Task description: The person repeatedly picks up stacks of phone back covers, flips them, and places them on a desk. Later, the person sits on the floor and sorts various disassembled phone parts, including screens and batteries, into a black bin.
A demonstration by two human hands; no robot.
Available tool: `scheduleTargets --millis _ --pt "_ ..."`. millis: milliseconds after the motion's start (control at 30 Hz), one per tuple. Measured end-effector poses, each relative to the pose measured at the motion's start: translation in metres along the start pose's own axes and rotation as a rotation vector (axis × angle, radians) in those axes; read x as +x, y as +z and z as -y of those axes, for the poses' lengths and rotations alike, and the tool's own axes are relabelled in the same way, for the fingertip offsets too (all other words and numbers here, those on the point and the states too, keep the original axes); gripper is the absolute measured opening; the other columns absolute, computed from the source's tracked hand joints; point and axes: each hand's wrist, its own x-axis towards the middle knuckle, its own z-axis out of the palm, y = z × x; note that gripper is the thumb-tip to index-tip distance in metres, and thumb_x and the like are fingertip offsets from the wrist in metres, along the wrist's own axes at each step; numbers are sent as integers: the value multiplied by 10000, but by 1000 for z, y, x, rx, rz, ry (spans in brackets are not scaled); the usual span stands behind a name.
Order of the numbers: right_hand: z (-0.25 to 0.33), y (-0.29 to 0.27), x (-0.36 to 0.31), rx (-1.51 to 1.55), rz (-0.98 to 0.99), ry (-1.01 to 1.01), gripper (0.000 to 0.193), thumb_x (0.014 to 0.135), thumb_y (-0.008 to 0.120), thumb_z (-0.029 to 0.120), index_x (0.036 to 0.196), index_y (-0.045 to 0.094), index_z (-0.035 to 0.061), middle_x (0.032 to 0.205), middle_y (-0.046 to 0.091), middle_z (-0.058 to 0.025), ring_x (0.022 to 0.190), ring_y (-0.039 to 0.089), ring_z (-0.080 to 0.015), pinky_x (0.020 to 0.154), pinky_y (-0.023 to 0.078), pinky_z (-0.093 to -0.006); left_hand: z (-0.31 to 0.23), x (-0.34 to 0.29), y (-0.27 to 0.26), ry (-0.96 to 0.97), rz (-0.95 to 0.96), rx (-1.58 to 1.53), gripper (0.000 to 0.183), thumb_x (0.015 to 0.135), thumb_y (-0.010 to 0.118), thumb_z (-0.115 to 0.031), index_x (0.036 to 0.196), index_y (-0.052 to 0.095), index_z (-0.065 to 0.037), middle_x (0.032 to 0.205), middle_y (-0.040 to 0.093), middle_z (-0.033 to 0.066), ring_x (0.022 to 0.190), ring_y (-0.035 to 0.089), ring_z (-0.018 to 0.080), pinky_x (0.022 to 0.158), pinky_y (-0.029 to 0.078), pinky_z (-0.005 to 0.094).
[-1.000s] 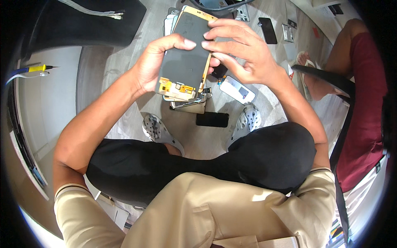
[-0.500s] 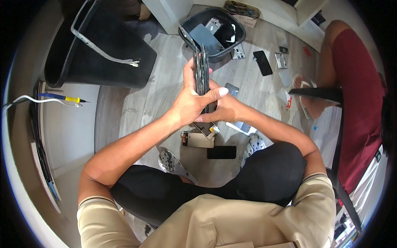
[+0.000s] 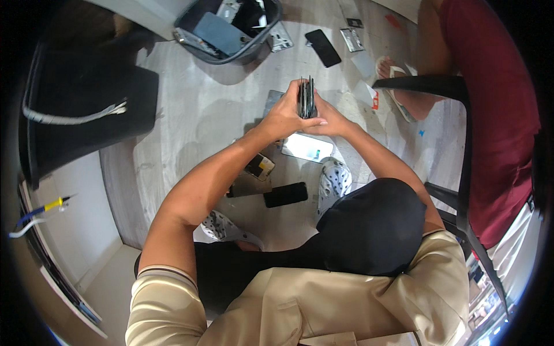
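Observation:
A stack of thin, dark phone panels (image 3: 306, 99) stands on edge between my two hands, above the floor. My left hand (image 3: 285, 117) is wrapped round its left side, with the thumb across the near end. From the right, my right hand (image 3: 333, 119) closes on the same stack; its fingers are partly hidden. Below the hands lie a glossy white phone panel (image 3: 306, 148), a black phone (image 3: 285, 195) and an opened phone part (image 3: 261, 166) with a yellow patch. A grey panel (image 3: 273, 102) shows partly behind my left hand.
Beyond my hands stands a dark bin (image 3: 247, 56) holding panels and phone parts. Another black phone (image 3: 324, 48) and a silver part (image 3: 351, 40) lie to its right. A large black bin (image 3: 86, 132) is at left. Right are a chair (image 3: 427, 84) and another person's sandalled foot (image 3: 407, 95).
Both hands have shifted right with the stack, which now appears shorter and lower against the floor. The view has turned, so the bins sit farther left.

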Motion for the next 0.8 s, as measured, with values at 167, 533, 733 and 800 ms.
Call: scheduleTargets --millis 167,533,733,800 --pt "-63 3 -1 -178 -140 -138 1024 759 954 332 1557 411 -10 1468 566 -273 1380 565 -471 1171 477 -497 27 20 38 37 43 54 1101 742 1043 -378 1549 363 -65 1475 586 166 1374 624 347 1187 498 467" --pt "-46 7 -5 128 -193 68 948 776 939 327 1521 456 -4 1392 617 -242 1315 622 -418 1151 489 -478 25 22 34 -23 90 40 1268 633 1098 -295 1619 326 -95 1569 512 194 1468 548 341 1249 453 445" --pt "-40 10 2 161 -196 94 965 745 965 316 1509 472 -5 1403 620 -243 1315 633 -411 1134 500 -485 19 14 31 77 -18 -3 1240 637 1088 -357 1615 362 -121 1603 490 188 1503 522 354 1247 462 455" --pt "-37 9 3 215 -175 137 999 730 978 320 1524 465 -5 1428 613 -246 1333 628 -414 1143 496 -489 18 13 30 209 -94 116 1234 638 1070 -417 1617 365 -158 1625 462 189 1510 514 375 1244 473 482"
